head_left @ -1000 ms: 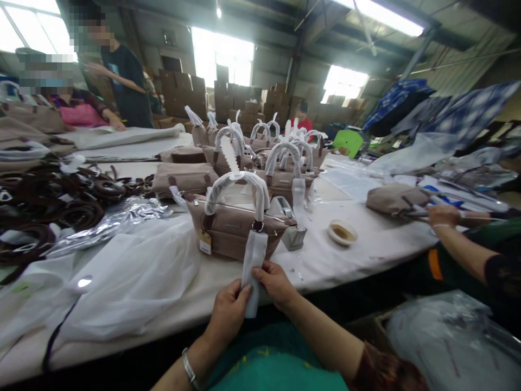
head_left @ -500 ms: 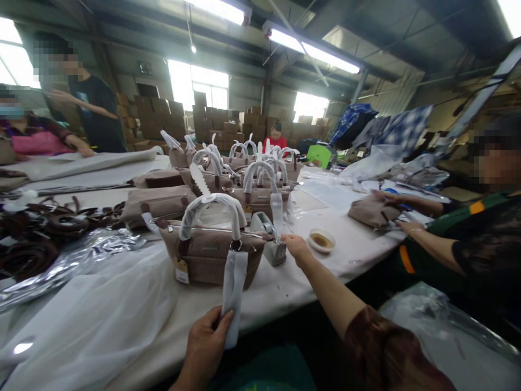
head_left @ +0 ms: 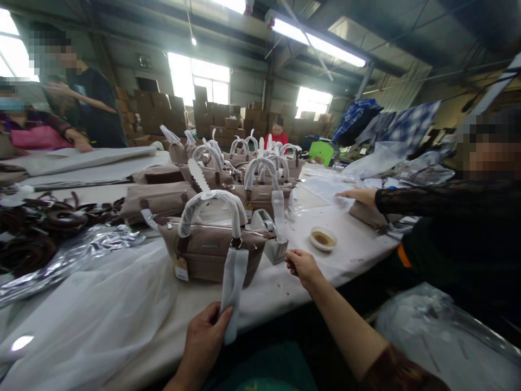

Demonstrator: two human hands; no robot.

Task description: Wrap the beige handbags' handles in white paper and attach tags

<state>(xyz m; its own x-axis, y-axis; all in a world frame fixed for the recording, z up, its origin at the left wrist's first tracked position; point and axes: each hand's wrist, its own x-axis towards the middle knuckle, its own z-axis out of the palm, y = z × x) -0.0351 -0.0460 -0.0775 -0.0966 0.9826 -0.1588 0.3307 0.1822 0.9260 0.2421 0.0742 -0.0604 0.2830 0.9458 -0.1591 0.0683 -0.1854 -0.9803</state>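
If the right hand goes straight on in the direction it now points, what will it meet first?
Most likely the grey tape dispenser, just ahead of the right hand; any gap is hard to judge from one view. The brown handbag seems farther along.

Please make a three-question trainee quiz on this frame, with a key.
1. True or false: the left hand pinches the white strip hanging from the front handbag.
2. Which is nearest the right hand?
A) cardboard boxes
B) tape dispenser
C) coiled brown straps
3. Fill in the colour: the contents of the round dish look ____.
Key: 1 true; 2 B; 3 brownish.
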